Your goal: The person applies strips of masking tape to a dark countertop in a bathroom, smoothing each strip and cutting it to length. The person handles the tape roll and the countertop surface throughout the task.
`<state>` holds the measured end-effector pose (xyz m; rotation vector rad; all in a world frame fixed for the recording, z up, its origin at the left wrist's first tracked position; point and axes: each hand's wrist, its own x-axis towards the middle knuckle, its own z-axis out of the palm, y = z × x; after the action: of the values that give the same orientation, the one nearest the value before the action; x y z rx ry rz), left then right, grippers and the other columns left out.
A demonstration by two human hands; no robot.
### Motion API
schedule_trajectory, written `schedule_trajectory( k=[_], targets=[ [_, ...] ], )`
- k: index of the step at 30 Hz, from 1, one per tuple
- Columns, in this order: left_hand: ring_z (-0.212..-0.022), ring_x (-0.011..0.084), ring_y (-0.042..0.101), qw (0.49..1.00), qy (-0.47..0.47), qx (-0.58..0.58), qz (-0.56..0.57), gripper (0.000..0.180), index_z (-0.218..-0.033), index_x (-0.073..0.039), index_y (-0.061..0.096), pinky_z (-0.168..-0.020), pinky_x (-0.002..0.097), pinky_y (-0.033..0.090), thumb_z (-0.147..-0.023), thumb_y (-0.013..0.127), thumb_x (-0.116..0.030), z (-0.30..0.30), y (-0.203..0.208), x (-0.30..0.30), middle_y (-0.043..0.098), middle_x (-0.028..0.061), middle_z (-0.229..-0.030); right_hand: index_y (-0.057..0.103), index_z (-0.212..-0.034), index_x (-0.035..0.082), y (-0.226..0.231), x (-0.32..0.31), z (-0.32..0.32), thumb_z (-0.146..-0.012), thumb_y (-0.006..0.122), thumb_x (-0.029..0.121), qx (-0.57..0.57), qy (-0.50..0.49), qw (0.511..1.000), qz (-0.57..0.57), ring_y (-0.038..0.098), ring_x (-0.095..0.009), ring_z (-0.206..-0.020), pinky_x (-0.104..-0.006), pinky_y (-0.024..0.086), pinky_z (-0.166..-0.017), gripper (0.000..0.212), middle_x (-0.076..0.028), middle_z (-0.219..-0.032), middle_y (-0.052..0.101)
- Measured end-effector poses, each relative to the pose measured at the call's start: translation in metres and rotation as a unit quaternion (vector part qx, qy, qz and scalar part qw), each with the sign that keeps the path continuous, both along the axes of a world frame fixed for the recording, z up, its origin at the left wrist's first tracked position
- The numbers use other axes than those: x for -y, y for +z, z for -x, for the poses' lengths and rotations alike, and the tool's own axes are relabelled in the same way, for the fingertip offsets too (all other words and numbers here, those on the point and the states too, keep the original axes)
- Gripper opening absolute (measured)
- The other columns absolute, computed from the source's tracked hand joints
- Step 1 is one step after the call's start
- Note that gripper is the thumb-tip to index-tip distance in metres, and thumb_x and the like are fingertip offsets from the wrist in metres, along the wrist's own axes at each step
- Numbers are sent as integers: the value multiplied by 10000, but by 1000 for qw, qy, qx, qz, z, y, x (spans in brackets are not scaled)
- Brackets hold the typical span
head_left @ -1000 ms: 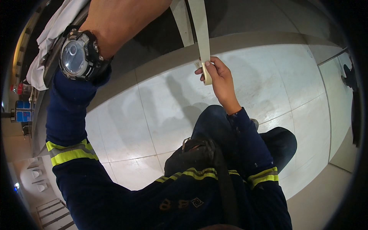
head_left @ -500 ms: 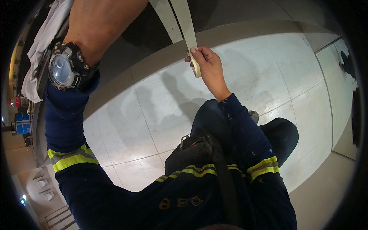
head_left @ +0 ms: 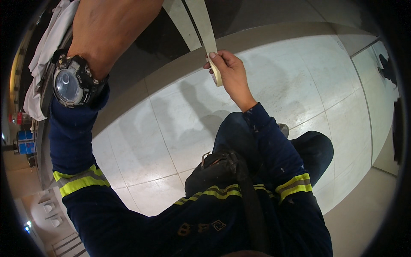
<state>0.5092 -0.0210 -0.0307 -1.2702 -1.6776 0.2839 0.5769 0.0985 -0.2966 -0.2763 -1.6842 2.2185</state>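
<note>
My right hand (head_left: 229, 73) is closed around a roll of cream masking tape (head_left: 218, 79), its thumb pressed on the front. From the roll a taut tape strip (head_left: 205, 23) runs up along a dark panel (head_left: 158, 36). Just left of it, across a thin dark gap, lies a second pale strip (head_left: 182, 21). My left hand (head_left: 113, 25) reaches up past the top edge beside the panel; its fingers are out of the picture, so its grip is hidden. A black watch (head_left: 70, 81) sits on that wrist.
A white cloth (head_left: 47, 60) hangs over the edge at the left, above a blue can (head_left: 25, 142) and a red-topped container (head_left: 17, 118). Pale floor tiles (head_left: 162, 124) spread below my hands. At the far right another person's dark shoe (head_left: 385, 73) shows.
My right hand and the tape roll have shifted slightly left. The taut strip leans a little left with them. My left wrist has moved slightly, with the watch a bit lower.
</note>
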Motion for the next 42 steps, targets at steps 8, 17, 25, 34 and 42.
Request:
schedule_trajectory(
  k=[8,17,25,34,42],
  targets=[
    [-829,317,656,997,-29,67,-25,353,-1116,-10,614,-741,417,523,-862,772,-197,-10,3,0,639,132,-912,698,-989,19,-2,-11,5,-1057,628,336,29,15,999,-13,615,-82,-716,-256,476,-660,331,-52,-820,722],
    [-762,282,681,995,24,67,-67,422,-1069,-63,631,-666,396,526,-858,801,-387,9,6,7,666,78,-797,692,-996,16,0,-5,11,-1065,615,311,-1,33,999,-24,596,-77,-735,-260,456,-666,312,-30,-843,726],
    [-730,231,678,999,6,17,-39,428,-1205,-113,604,-652,371,523,-901,757,-372,14,-4,3,644,41,-843,590,-1336,-14,7,-5,-3,-1049,639,327,-5,28,1000,-6,615,-115,-782,-275,486,-731,448,-78,-941,724],
    [-1323,287,589,991,-114,36,-53,613,-1421,-136,599,-1076,436,491,-861,822,-248,5,-14,17,636,103,-1419,537,-1424,-18,10,-15,-6,-1022,673,381,34,56,991,-113,631,-156,-911,-303,503,-799,582,-103,-1017,688],
    [-1593,247,229,978,41,123,165,835,-1620,-194,373,-1305,488,155,-885,752,-313,7,-123,45,259,22,-1725,569,-1424,43,-7,-23,-6,-998,695,411,-2,32,996,-86,610,-164,-843,-308,506,-783,577,-95,-945,675]
  ],
)
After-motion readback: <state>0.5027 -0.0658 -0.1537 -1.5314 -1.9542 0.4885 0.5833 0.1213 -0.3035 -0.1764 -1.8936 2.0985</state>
